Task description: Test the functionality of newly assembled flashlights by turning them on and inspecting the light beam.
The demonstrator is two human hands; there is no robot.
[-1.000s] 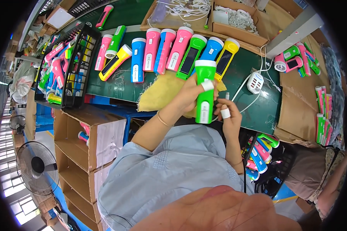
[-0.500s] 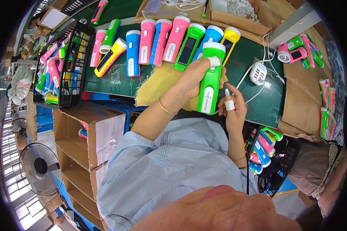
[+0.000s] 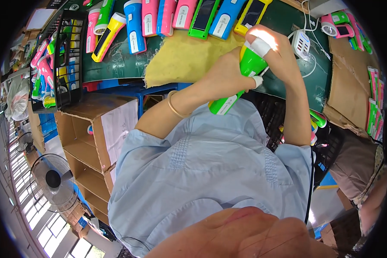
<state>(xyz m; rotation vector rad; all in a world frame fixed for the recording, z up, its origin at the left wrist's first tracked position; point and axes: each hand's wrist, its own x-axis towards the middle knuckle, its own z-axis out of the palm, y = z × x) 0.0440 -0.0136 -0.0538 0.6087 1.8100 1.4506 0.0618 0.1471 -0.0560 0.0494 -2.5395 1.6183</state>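
Observation:
A green flashlight with a yellow edge slants between my two hands above the table's front edge. My left hand is wrapped round its body, a white-taped thumb lying across it. Over the head end curls my right hand, with white tape on a finger. Bright light glows against the right fingers, and the lens is hidden behind them. Beyond the hands stands a row of flashlights, among them a blue one, a green one with a dark panel and a yellow one. A yellow cloth lies beside my left hand.
To the left, a black basket holds several flashlights. A white charging hub with cables sits at the right, near cardboard. Cardboard shelves and a fan stand lower left. A person is at the right.
The flashlight has tilted, its head now toward the upper right and lit. My right hand has risen and closed over that head. The view has shifted, and the table appears higher.

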